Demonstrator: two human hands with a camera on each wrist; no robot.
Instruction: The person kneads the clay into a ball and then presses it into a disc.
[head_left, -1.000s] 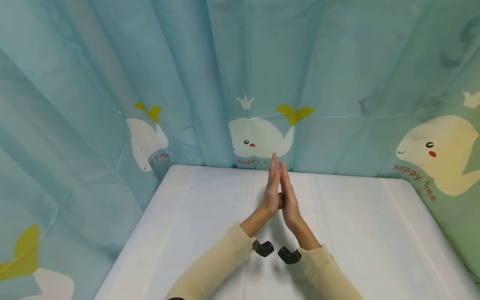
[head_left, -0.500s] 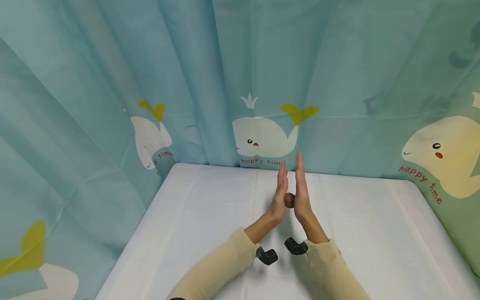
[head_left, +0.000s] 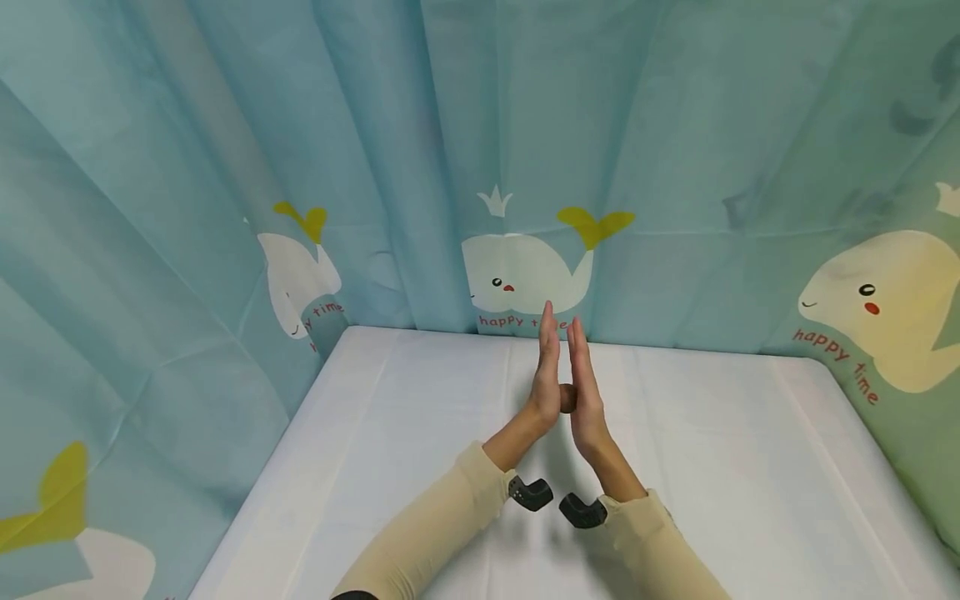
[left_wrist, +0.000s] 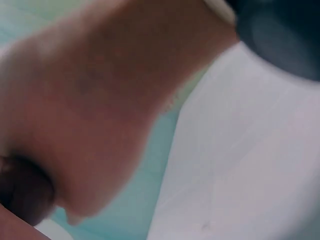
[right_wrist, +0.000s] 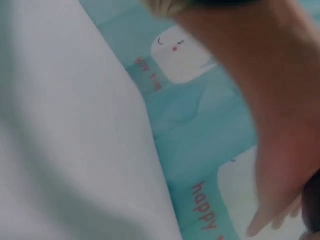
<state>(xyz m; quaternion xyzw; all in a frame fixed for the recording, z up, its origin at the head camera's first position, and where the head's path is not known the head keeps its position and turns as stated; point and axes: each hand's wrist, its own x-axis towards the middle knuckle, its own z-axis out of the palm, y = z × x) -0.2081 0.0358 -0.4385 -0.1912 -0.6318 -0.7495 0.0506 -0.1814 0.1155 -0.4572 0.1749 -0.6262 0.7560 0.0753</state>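
Palms slide back against each other, the right hand dropping level with the left again.

Both hands stand upright over the white table (head_left: 420,433), fingers straight and flat, the left hand (head_left: 545,379) now reaching a little higher than the right hand (head_left: 583,392). A small brown ball (head_left: 567,398) is pressed between the palms, above the tabletop, so the to-and-fro rolling looks to be mid-stroke, with neither hand curling round it.
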